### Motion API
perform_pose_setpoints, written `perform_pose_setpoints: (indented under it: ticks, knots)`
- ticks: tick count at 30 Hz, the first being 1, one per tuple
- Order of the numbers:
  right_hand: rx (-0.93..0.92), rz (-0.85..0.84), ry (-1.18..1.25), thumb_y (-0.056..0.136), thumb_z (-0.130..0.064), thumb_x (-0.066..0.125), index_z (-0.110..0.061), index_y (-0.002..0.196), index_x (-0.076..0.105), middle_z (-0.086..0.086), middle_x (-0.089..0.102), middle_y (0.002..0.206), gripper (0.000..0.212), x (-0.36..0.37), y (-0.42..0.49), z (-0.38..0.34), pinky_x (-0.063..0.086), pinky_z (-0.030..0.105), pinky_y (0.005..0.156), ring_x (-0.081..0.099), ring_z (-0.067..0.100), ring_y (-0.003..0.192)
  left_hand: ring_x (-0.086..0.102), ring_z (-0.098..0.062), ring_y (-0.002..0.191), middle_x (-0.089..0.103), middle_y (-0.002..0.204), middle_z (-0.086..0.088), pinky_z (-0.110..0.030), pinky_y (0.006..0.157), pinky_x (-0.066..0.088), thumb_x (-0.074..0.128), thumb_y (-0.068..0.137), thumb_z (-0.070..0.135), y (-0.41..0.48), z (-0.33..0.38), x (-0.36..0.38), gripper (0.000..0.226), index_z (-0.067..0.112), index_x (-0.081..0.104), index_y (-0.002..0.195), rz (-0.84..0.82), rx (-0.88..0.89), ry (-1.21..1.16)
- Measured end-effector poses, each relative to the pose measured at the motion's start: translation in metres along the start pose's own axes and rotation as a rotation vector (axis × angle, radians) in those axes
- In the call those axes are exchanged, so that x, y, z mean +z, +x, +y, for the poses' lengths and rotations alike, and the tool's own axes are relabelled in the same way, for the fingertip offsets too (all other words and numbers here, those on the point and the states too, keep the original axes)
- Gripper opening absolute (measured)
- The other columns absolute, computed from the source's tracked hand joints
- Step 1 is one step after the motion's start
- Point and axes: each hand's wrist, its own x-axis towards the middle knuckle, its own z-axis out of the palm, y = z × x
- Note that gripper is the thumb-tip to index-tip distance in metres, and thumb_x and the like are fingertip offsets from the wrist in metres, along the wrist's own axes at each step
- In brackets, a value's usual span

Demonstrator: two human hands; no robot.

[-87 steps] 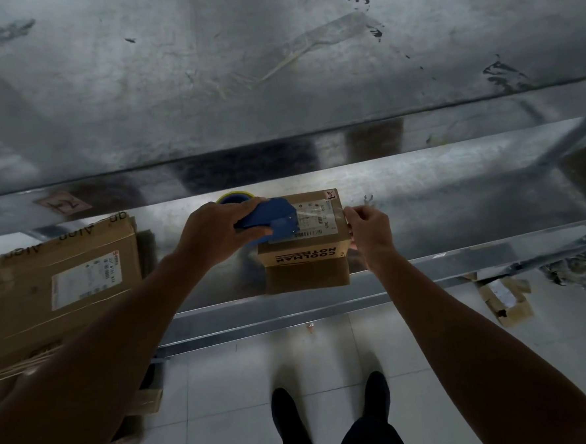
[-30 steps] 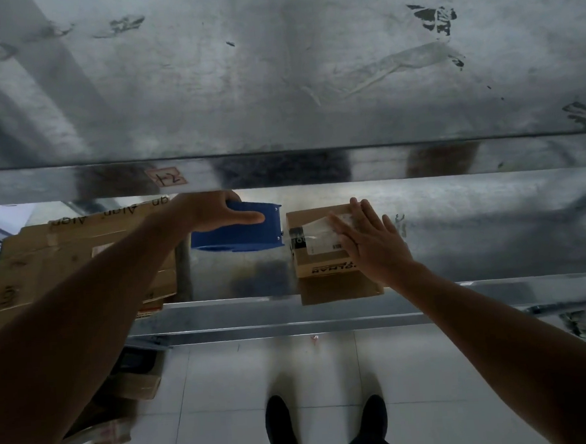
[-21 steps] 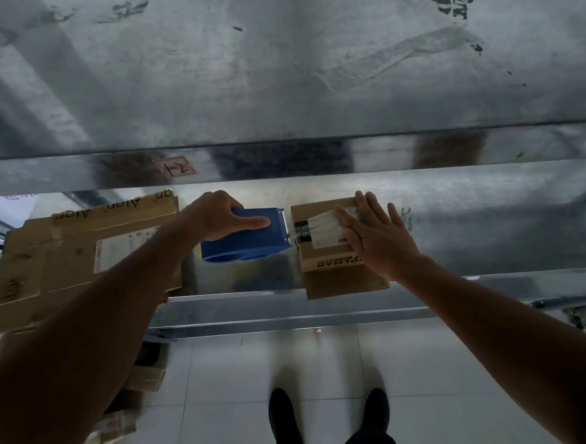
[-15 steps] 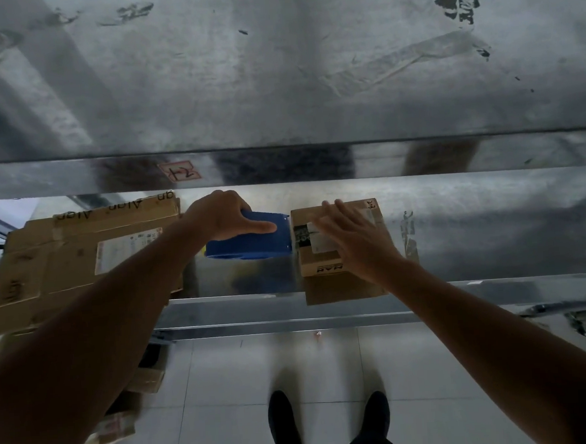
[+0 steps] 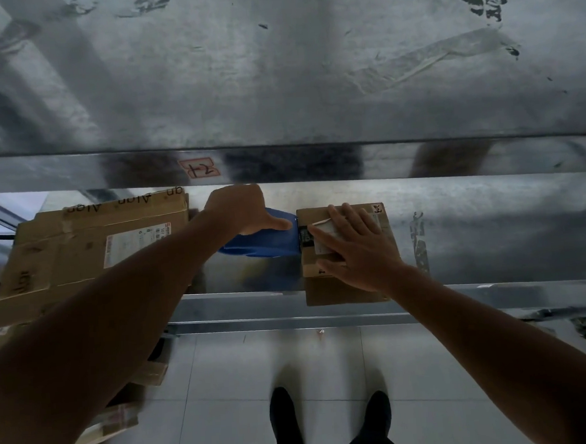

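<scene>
Now dispenser (image 5: 262,245) has reached box (image 5: 385,228) edge — right hand (image 5: 355,250) presses flat.

"Alan", upside down, on carton (image 5: 64,256)

Bare shelf (image 5: 491,230) lies open right of the small box (image 5: 386,226) — large carton (image 5: 90,248) blocks the left.
</scene>
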Motion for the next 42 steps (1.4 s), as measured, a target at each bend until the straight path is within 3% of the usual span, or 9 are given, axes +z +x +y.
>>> perform_pose_setpoints:
  ticks: [3, 8, 14, 23, 27, 32, 35, 39, 42]
  knots:
    - [0.022, -0.02, 0.011, 0.093, -0.076, 0.016, -0.045, 0.159, 0.012, 0.008, -0.002, 0.171, 0.073, -0.003, 0.001, -0.006, 0.004, 0.057, 0.126, -0.006, 0.035, 0.157, 0.051, -0.013, 0.072, 0.058, 0.084, 0.002, -0.034, 0.076, 0.038, 0.057, 0.078, 0.079, 0.0, 0.012, -0.006, 0.06, 0.021, 0.053, 0.089, 0.01, 0.024, 0.022]
    - [0.087, 0.005, 0.035, 0.092, -0.071, 0.022, -0.04, 0.158, 0.02, 0.014, 0.011, 0.169, 0.073, -0.003, 0.003, -0.021, 0.011, 0.064, 0.122, 0.005, 0.041, 0.155, 0.043, -0.015, 0.089, 0.06, 0.115, -0.005, -0.033, 0.082, 0.029, 0.061, 0.089, 0.063, 0.004, 0.024, -0.011, 0.061, 0.014, 0.055, 0.125, -0.036, 0.074, -0.02]
    - [0.075, 0.048, 0.015, 0.095, -0.072, 0.02, -0.039, 0.158, 0.022, 0.016, 0.018, 0.168, 0.071, 0.0, 0.001, -0.022, 0.018, 0.064, 0.121, 0.013, 0.041, 0.154, 0.048, -0.018, 0.092, 0.061, 0.122, -0.007, -0.033, 0.082, 0.031, 0.062, 0.086, 0.065, 0.004, 0.021, -0.014, 0.066, 0.014, 0.053, 0.127, -0.055, 0.104, -0.025]
    - [0.076, 0.024, 0.019, 0.094, -0.076, 0.018, -0.04, 0.158, 0.024, 0.014, 0.017, 0.168, 0.074, -0.002, 0.0, -0.019, 0.018, 0.063, 0.121, 0.013, 0.04, 0.155, 0.059, -0.016, 0.077, 0.063, 0.085, 0.002, -0.031, 0.072, 0.041, 0.057, 0.073, 0.084, -0.003, -0.001, -0.008, 0.077, 0.014, 0.066, 0.102, 0.061, 0.103, 0.047]
    - [0.087, 0.01, 0.012, 0.09, -0.079, 0.002, -0.045, 0.159, 0.015, 0.014, 0.01, 0.17, 0.078, -0.003, 0.0, -0.02, 0.014, 0.063, 0.122, 0.007, 0.041, 0.155, 0.061, -0.015, 0.072, 0.062, 0.073, 0.005, -0.033, 0.067, 0.046, 0.055, 0.064, 0.092, -0.007, -0.02, 0.006, 0.079, 0.018, 0.072, 0.085, 0.048, -0.016, -0.093]
    - [0.089, 0.004, 0.024, 0.09, -0.08, 0.0, -0.048, 0.159, 0.01, 0.013, 0.003, 0.171, 0.077, -0.002, 0.0, -0.02, 0.011, 0.063, 0.122, 0.001, 0.04, 0.156, 0.063, -0.009, 0.068, 0.064, 0.071, 0.009, -0.022, 0.057, 0.042, 0.064, 0.078, 0.071, -0.017, -0.047, 0.002, 0.055, 0.019, 0.075, 0.089, -0.014, 0.045, -0.37]
    - [0.083, 0.005, 0.013, 0.09, -0.081, -0.001, -0.048, 0.16, 0.006, 0.012, -0.003, 0.171, 0.077, -0.001, 0.0, -0.018, 0.01, 0.062, 0.123, -0.005, 0.039, 0.156, 0.063, -0.009, 0.068, 0.065, 0.073, 0.009, -0.02, 0.057, 0.041, 0.062, 0.077, 0.07, -0.022, -0.053, -0.004, 0.052, 0.022, 0.072, 0.091, -0.013, 0.099, -0.428]
    - [0.085, -0.005, 0.009, 0.091, -0.08, 0.0, -0.049, 0.159, 0.002, 0.012, -0.008, 0.171, 0.076, -0.001, 0.0, -0.018, 0.008, 0.062, 0.123, -0.009, 0.038, 0.156, 0.064, -0.013, 0.067, 0.066, 0.07, 0.009, -0.024, 0.057, 0.042, 0.044, 0.051, 0.1, -0.027, -0.069, -0.01, 0.078, 0.031, 0.068, 0.08, -0.015, 0.085, -0.49]
    - [0.088, -0.002, 0.003, 0.091, -0.08, 0.0, -0.049, 0.159, 0.002, 0.012, -0.009, 0.171, 0.075, 0.0, 0.001, -0.019, 0.008, 0.061, 0.124, -0.01, 0.037, 0.156, 0.065, -0.012, 0.067, 0.068, 0.07, 0.009, -0.024, 0.057, 0.044, 0.039, 0.036, 0.107, -0.03, -0.082, -0.007, 0.096, 0.03, 0.072, 0.083, -0.03, 0.062, -0.515]
